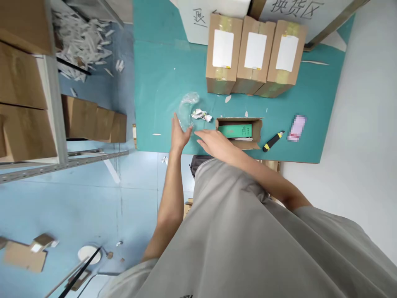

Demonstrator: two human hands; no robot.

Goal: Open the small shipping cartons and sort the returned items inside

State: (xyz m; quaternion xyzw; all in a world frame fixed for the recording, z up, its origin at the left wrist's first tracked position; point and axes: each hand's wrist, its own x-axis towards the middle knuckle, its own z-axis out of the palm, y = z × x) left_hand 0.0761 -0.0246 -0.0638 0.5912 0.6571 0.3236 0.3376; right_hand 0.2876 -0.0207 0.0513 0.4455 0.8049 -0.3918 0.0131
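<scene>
Clear crumpled plastic wrap (185,111) lies on the green table mat, with my left hand (179,134) at its lower left edge, fingers apart. My right hand (212,141) is stretched out flat just right of the wrap's lower end, palm down and fingers extended. A small crumpled white wrapper (201,115) sits between the wrap and an open cardboard box (257,131). Inside that box is a green package (236,130). The box stands just right of my right hand.
Three taped cardboard boxes with white labels (254,50) stand at the table's back. A black and yellow cutter (273,141) and a pink item (297,128) lie to the right on the green table (161,82). Shelving with boxes (27,132) is at the left.
</scene>
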